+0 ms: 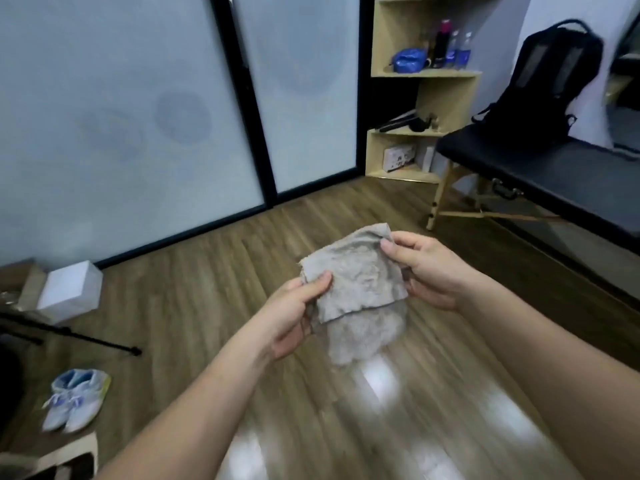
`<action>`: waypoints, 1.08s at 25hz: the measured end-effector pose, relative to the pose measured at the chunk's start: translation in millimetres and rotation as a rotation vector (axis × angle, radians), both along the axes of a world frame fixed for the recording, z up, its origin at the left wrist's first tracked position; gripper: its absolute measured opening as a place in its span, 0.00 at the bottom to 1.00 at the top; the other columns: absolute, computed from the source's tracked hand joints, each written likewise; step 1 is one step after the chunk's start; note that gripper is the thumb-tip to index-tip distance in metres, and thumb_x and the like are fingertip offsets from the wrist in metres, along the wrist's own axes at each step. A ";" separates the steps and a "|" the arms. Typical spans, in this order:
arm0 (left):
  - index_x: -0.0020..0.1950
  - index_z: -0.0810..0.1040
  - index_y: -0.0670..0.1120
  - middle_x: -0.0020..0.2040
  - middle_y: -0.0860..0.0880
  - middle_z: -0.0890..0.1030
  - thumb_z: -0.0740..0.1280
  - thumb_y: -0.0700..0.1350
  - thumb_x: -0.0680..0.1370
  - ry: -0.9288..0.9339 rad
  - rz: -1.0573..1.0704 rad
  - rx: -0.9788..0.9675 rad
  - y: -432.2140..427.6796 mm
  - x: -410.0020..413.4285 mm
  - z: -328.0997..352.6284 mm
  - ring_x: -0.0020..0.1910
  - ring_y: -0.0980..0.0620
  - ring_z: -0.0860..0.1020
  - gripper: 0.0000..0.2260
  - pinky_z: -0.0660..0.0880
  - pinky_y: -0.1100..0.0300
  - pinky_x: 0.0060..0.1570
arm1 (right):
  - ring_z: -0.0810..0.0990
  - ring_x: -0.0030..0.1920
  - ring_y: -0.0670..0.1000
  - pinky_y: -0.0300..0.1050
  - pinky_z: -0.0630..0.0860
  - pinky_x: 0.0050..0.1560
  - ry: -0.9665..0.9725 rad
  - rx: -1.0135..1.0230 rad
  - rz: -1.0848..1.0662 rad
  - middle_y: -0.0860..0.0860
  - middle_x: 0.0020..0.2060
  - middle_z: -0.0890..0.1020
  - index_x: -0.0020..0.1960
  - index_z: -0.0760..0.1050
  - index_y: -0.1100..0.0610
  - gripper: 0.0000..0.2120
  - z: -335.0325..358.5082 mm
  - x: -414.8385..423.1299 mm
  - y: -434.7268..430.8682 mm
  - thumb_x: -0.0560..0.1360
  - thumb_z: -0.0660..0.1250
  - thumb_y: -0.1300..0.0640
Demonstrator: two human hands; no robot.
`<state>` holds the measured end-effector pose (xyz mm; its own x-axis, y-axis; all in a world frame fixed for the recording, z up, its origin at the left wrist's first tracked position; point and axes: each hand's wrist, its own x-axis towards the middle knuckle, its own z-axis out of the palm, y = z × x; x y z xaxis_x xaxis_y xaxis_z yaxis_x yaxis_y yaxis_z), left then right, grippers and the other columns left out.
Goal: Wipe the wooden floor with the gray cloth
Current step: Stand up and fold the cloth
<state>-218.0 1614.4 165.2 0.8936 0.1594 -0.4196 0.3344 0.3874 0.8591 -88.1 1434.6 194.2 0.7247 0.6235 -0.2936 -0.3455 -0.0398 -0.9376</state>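
Gray cloth (356, 282) folded double, up in the air over wooden floor (207, 289), pinched at the near edge by left hand (291, 317), at the far corner by right hand (426, 271). Soft, light, floppy; probably best bunched flat under one palm for wiping.

The cloth (360, 289) hangs between left hand (294, 317) and right hand (426, 268), over the floor (207, 289). Shoes (74, 400) lie left. The backpack (547, 81) stands on the counter (571, 174), right.

Colours in the room

Gray cloth (360, 282), brown striped wooden floor (207, 278), white box (71, 289), black backpack (543, 84), pale blue shoes (74, 398).
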 end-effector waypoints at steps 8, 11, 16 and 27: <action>0.63 0.80 0.40 0.51 0.41 0.85 0.67 0.46 0.74 0.242 -0.010 -0.281 101.8 100.4 -96.5 0.46 0.47 0.86 0.19 0.83 0.51 0.48 | 0.83 0.47 0.53 0.47 0.80 0.49 0.389 -0.090 0.078 0.56 0.50 0.84 0.56 0.81 0.58 0.15 -129.8 93.6 67.7 0.70 0.70 0.57; 0.58 0.80 0.42 0.45 0.43 0.86 0.67 0.41 0.73 0.226 -0.115 -0.264 139.5 156.5 -94.3 0.40 0.50 0.86 0.14 0.84 0.54 0.41 | 0.83 0.46 0.53 0.46 0.82 0.45 0.435 -0.147 0.065 0.57 0.48 0.84 0.56 0.81 0.61 0.15 -116.5 139.3 98.9 0.71 0.69 0.60; 0.64 0.80 0.49 0.59 0.41 0.84 0.69 0.38 0.72 -0.056 -0.199 -0.094 220.7 322.4 2.3 0.52 0.46 0.85 0.21 0.80 0.45 0.54 | 0.81 0.49 0.56 0.54 0.80 0.50 0.086 0.025 0.074 0.58 0.56 0.82 0.63 0.78 0.50 0.24 -7.5 297.8 148.2 0.68 0.70 0.65; 0.33 0.85 0.48 0.65 0.40 0.80 0.60 0.23 0.71 -1.039 -0.298 0.475 261.9 599.3 330.3 0.64 0.40 0.80 0.23 0.81 0.58 0.45 | 0.80 0.62 0.55 0.51 0.80 0.56 -1.012 0.480 0.140 0.57 0.59 0.82 0.39 0.82 0.52 0.04 285.5 563.2 175.7 0.71 0.72 0.60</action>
<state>381.3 1876.3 495.5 0.7995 -0.1688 0.5764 -0.5874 -0.0194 0.8091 475.0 1610.3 479.7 0.4076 0.6081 0.6813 0.5613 0.4216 -0.7121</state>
